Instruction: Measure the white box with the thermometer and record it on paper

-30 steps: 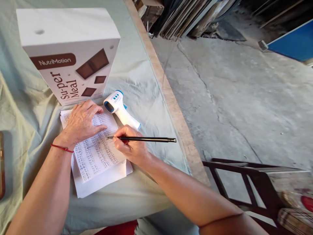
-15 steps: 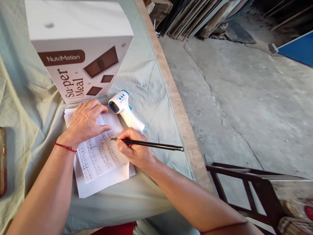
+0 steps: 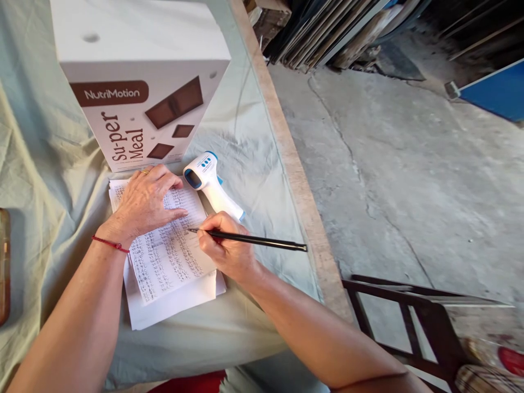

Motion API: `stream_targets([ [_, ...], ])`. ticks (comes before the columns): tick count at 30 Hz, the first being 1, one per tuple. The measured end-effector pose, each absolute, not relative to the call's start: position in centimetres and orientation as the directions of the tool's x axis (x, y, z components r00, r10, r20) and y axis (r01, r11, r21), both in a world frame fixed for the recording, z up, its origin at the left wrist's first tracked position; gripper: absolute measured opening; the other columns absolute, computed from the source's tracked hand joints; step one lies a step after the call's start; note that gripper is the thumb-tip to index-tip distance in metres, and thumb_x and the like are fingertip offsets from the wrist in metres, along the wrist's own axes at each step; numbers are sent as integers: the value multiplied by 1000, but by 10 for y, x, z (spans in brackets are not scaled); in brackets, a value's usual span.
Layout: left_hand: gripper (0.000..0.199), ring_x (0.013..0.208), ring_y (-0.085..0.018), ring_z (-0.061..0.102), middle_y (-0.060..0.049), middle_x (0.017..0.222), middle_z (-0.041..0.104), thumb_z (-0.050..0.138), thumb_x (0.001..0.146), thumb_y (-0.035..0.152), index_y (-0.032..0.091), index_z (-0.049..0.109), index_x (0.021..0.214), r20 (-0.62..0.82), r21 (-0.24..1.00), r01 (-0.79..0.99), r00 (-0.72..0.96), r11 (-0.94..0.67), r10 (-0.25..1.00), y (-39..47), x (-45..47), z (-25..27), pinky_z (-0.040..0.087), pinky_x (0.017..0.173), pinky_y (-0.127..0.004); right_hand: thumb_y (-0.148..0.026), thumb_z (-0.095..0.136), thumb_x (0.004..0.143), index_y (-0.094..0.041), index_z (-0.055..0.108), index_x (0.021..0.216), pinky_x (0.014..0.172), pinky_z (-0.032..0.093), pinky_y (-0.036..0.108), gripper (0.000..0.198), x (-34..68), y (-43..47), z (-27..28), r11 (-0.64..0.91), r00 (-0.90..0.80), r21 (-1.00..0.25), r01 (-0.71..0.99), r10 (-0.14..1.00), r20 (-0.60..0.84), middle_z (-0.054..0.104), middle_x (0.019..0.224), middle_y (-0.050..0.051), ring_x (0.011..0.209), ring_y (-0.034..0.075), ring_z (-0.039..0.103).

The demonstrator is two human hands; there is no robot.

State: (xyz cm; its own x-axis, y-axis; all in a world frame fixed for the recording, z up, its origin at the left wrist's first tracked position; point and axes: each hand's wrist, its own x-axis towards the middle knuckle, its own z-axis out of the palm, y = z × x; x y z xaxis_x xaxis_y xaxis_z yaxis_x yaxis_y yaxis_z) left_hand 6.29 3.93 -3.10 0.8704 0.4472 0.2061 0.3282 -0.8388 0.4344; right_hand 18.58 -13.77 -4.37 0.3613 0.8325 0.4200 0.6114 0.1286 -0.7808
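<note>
One white box (image 3: 139,82) printed with brown chocolate squares stands on a table (image 3: 262,180) draped in pale green cloth, and everything else is placed from it. Directly in front of the box lies one small stack of paper sheets (image 3: 167,267), the top sheet crowded with rows of dark handwriting, with plain white sheets showing at its near edge. Just to the right of the box's front corner lies one white and blue handheld thermometer (image 3: 210,185), on its side, touching the right edge of the sheets. One black pen (image 3: 254,240) is in use. Two hands are in view.

The left hand (image 3: 143,204) lies flat, palm down, on the upper part of the sheets, right in front of the box, its fingers stretched out and slightly spread, pressing the paper; a ring sits on one finger and a red cord (image 3: 109,244) circles the wrist. The right hand (image 3: 227,245) rests on the right side of the sheets, near the thermometer's handle, with its fingers pinched together around the pen close to the tip. The pen's tip touches the written sheet, just beside the left hand's nearest finger, and its long slim body points away to the right, low over the cloth.

Far to the right of the box, off the table, stands one dark wooden chair (image 3: 413,322).
</note>
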Motion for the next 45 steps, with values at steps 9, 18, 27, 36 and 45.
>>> stream_targets([
  [9, 36, 107, -28, 66, -6, 113, 68, 84, 81, 39, 21, 66, 107, 197, 448, 323, 874, -834, 445, 39, 63, -31, 48, 95, -44, -15, 60, 86, -24, 54, 80, 55, 46, 24, 12, 186, -139, -42, 119, 359, -790, 602, 843, 401, 64, 68, -5, 55, 10, 55],
  [18, 37, 104, -27, 66, -5, 112, 69, 84, 81, 42, 22, 65, 107, 238, 435, 304, 869, -848, 434, 40, 62, -35, 48, 92, -42, -15, 59, 87, -24, 53, 80, 55, 47, 23, 13, 185, -139, -43, 118, 356, -768, 629, 835, 419, 62, 66, -6, 54, 10, 55],
  [27, 36, 107, -29, 66, -5, 113, 68, 82, 81, 41, 23, 66, 107, 220, 445, 305, 874, -842, 433, 40, 63, -33, 49, 94, -44, -18, 58, 86, -25, 54, 80, 54, 48, 25, 11, 187, -139, -41, 97, 354, -772, 628, 848, 395, 63, 66, -5, 55, 12, 56],
  [36, 35, 109, -29, 65, -6, 114, 69, 83, 80, 39, 22, 66, 106, 194, 460, 316, 876, -830, 441, 39, 63, -29, 49, 97, -45, -16, 57, 85, -25, 52, 77, 53, 46, 24, 12, 185, -139, -40, 109, 359, -787, 607, 847, 393, 62, 64, -5, 53, 11, 54],
  [45, 36, 106, -28, 65, -5, 113, 69, 83, 81, 41, 23, 65, 106, 217, 446, 313, 871, -839, 441, 40, 63, -33, 48, 94, -43, -20, 58, 85, -25, 52, 77, 52, 45, 24, 11, 186, -139, -40, 67, 392, -808, 585, 849, 354, 60, 63, -5, 52, 11, 52],
])
